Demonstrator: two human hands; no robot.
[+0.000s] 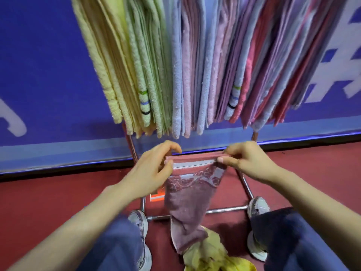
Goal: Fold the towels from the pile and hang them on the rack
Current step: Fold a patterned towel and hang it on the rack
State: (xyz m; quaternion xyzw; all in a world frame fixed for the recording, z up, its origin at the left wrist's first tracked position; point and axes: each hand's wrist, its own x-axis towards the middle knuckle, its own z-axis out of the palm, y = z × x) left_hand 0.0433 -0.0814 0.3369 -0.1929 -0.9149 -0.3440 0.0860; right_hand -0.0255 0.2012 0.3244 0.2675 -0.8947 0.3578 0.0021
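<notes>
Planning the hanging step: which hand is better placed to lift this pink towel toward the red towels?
Probably right: the right hand pinches the pink towel nearer the red towels; the left hand sits below green towels.

Doesn't look like anyone's home, more like an indoor hall or gym-type space. The floor [48, 202] is smooth dark red, that seamless surface you get in sports halls. Behind it runs 1 big blue wall panel [48, 65] with huge white lettering [336, 75] and a paler blue strip [58, 151] along the bottom. A chrome tube rack [226, 209] stands in front of it, packed with pastel towels [175, 65]. A crumpled yellow pile [211, 251] lies right on the floor, and the person's wearing sneakers [257, 206].
</notes>
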